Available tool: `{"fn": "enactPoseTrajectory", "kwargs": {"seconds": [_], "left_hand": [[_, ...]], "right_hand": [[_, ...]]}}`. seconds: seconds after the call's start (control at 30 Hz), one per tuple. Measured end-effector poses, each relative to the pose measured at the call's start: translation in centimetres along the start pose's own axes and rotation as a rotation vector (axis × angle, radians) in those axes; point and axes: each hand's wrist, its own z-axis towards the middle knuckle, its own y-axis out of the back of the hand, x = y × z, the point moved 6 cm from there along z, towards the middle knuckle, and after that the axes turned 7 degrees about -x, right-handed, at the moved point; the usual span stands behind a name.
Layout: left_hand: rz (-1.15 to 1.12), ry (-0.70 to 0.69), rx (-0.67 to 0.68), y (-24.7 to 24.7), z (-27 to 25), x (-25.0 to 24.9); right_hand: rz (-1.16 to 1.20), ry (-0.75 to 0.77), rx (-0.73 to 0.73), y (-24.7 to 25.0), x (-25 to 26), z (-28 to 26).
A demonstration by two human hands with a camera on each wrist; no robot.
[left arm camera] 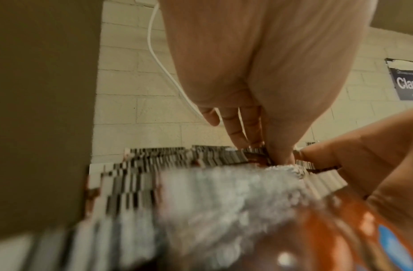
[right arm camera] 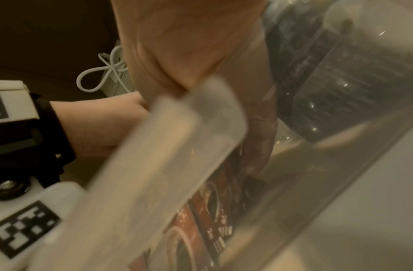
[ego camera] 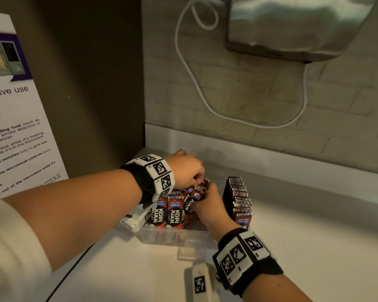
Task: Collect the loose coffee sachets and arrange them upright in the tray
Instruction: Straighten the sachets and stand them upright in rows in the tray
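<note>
Left hand reaches down over the tray, fingers curled onto the top edge of a tilted bunch of sachets; the wrist view shows the thumb and fingers pinching those tops. Right hand comes in from 5 o'clock, fingers wrapped round the same bunch from the side, inside the clear tray. The bunch leans toward 1 o'clock, not upright. At 9 o'clock of it, a row of sachets stands upright against the tray's near wall, labels facing the camera. At 3 o'clock, a second row stands packed front to back along the tray's right side. The tray sits on a white counter near the corner. White cable hangs on the tiled wall at 12 o'clock; a microwave notice at 9 o'clock.
</note>
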Motion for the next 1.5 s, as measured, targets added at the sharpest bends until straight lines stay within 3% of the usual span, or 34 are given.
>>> {"fn": "enactPoseTrajectory", "kwargs": {"seconds": [0.3, 0.43, 0.67, 1.13, 1.5], "left_hand": [[-0.044, -0.012, 0.063, 0.3, 1.0, 0.3], [-0.120, 0.041, 0.000, 0.9, 1.0, 1.3], [0.117, 0.157, 0.110, 1.0, 0.3, 1.8], [0.086, 0.147, 0.148, 1.0, 0.2, 1.0], [-0.226, 0.241, 0.184, 0.9, 0.3, 1.2]], "right_hand": [[0.027, -0.021, -0.006, -0.1, -0.1, 0.0], [0.012, -0.020, -0.009, -0.2, -0.1, 0.0], [-0.021, -0.025, -0.018, -0.2, -0.1, 0.1], [-0.026, -0.032, -0.009, -0.2, -0.3, -0.1], [-0.038, -0.040, -0.036, 0.0, -0.1, 0.0]]}}
